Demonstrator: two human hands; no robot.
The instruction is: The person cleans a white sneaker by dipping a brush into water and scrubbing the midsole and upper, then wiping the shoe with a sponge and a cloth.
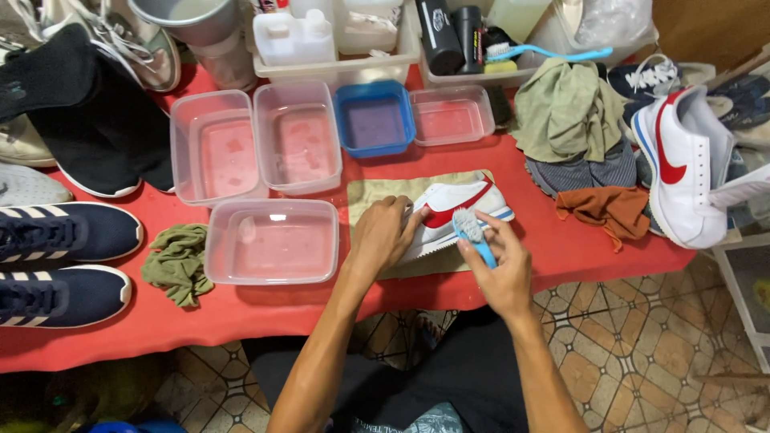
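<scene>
On the far left of the red table, two navy striped sneakers lie side by side, with a black shoe above them and a crumpled green rag just to their right. Next come four clear plastic tubs (each holding shallow water, it seems) and a small blue tub between two of them.

Right of the nearest tub, the left hand presses down on a white sneaker with a red stripe, fingers closed over its heel end. That shoe lies on its side on a beige cloth, near the table's front edge.

Just beside it, the right hand is clamped around a blue-handled brush, whose pale bristles touch the shoe's sole edge.

Further right sit an olive cloth heaped over a striped one, an orange rag, and a matching white sneaker resting sole-side toward the table edge.
</scene>
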